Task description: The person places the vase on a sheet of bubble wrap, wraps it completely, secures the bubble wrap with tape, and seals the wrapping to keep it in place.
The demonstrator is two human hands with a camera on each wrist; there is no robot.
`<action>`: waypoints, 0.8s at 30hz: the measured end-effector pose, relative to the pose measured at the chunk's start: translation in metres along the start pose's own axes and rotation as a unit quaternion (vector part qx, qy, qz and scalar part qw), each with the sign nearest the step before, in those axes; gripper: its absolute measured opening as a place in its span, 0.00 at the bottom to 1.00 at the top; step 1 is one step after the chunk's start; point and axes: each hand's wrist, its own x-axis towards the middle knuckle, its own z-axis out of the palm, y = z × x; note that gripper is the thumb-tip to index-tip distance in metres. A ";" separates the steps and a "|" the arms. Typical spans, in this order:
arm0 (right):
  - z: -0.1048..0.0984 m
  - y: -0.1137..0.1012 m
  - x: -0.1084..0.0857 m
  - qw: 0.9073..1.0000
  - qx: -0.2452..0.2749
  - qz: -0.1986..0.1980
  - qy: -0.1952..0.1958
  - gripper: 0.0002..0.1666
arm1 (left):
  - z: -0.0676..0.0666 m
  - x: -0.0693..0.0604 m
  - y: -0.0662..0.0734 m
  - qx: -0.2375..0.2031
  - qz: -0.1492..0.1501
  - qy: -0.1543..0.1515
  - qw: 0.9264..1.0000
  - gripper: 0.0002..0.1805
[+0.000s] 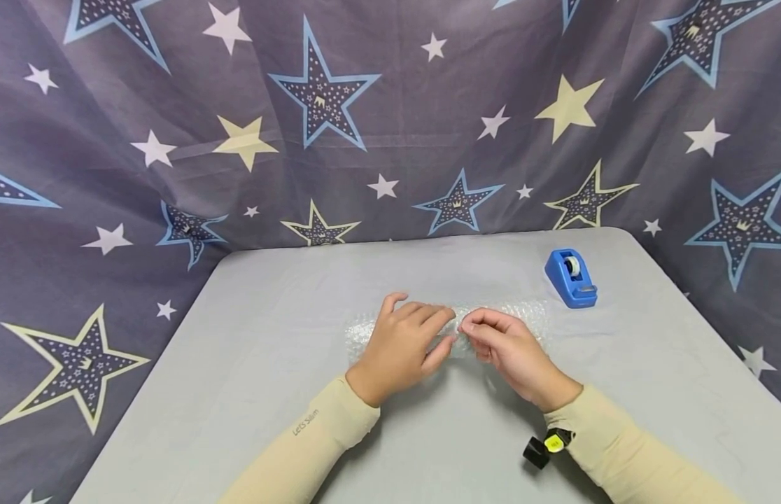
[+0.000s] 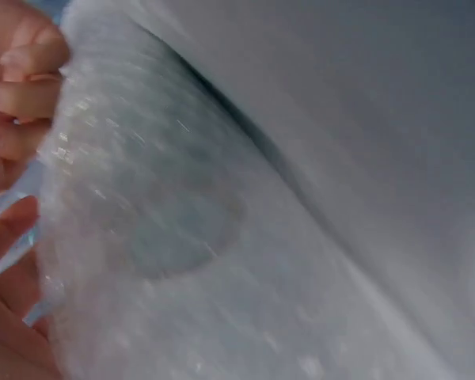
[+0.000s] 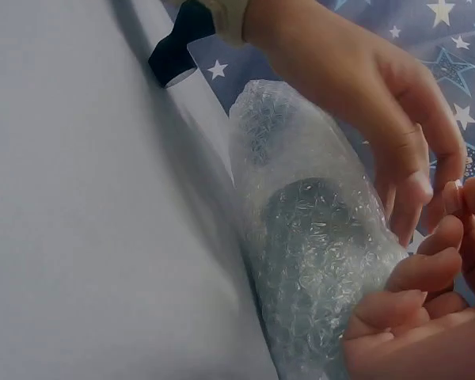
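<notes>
A roll of clear bubble wrap (image 1: 513, 315) lies across the middle of the table, with a greenish, round-ended object (image 3: 309, 206) blurred inside it. Over its left part is my left hand (image 1: 399, 343), fingers loosely extended, thumb and index tips apart near the wrap's middle. My right hand (image 1: 507, 350) has its fingers curled, and thumb and index pinch together at the wrap's upper surface. Whatever lies between those two tips is too small to make out; it looks like the film there. In the right wrist view both hands' fingertips almost meet beside the wrap.
A blue tape dispenser (image 1: 571, 278) with a white roll stands at the back right of the grey-covered table (image 1: 258, 336). A star-patterned curtain (image 1: 390, 126) hangs behind the table and at its sides. The right wrist carries a small black device (image 1: 537, 453).
</notes>
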 end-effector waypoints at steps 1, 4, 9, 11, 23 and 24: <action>0.001 0.000 0.000 1.000 -0.011 -0.005 0.001 0.15 | 0.000 0.000 0.001 -0.020 -0.016 0.002 1.000 0.15; 0.003 0.001 0.000 0.999 -0.044 -0.015 0.008 0.14 | -0.003 0.002 0.004 -0.093 -0.064 0.005 0.994 0.12; 0.006 0.001 -0.001 0.996 -0.078 -0.020 0.026 0.13 | -0.009 0.005 0.005 -0.172 -0.117 -0.016 0.978 0.14; 0.007 0.001 -0.001 0.996 -0.084 -0.018 0.030 0.13 | -0.011 0.006 0.005 -0.184 -0.126 -0.027 0.975 0.14; 0.009 -0.001 -0.002 0.994 -0.100 -0.017 0.037 0.14 | -0.008 0.006 0.004 -0.167 -0.125 -0.027 0.978 0.11; 0.010 -0.001 -0.002 0.994 -0.101 -0.018 0.037 0.13 | -0.008 0.005 0.004 -0.164 -0.124 -0.027 0.978 0.10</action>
